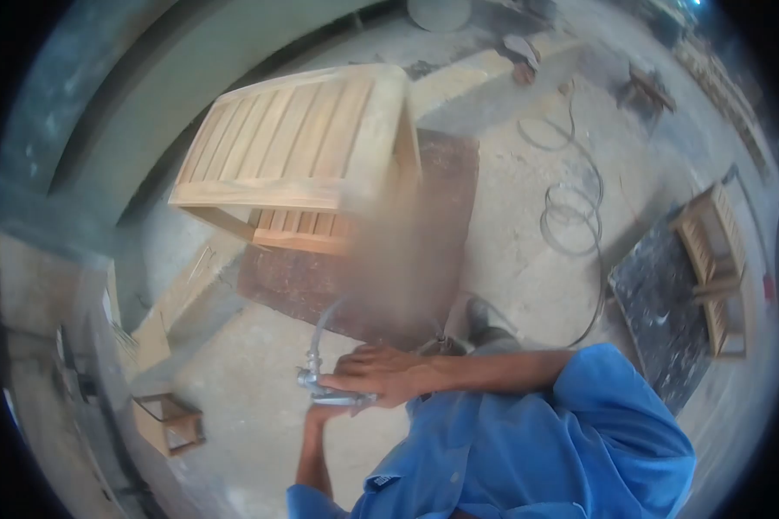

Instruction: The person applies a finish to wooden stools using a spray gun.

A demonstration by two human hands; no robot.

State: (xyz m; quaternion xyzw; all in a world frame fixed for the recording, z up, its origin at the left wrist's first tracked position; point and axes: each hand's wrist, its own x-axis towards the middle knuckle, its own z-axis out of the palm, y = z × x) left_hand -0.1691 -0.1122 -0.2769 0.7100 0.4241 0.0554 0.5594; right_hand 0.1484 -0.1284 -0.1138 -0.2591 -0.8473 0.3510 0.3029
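Observation:
My right hand point(376, 375) reaches across from the right, its fingers closed over a metal spray gun point(306, 378). Close under the gun is my left hand point(322, 415); its fingers are hidden, so their grip does not show. A pale hose point(322, 325) curves up from the gun. Beyond my hands a slatted light-wood furniture frame point(277, 130) stands tilted on a dark reddish-brown board point(290, 281). A hazy blur covers the frame's near right corner and part of the board.
A thin hose point(571, 221) lies in loops on the concrete floor at the right. Beyond it, wooden frames point(718, 285) stand along a dark spattered panel point(662, 316). A small wooden frame point(169, 424) sits at lower left. A dark stool-like object point(645, 91) is at the back right.

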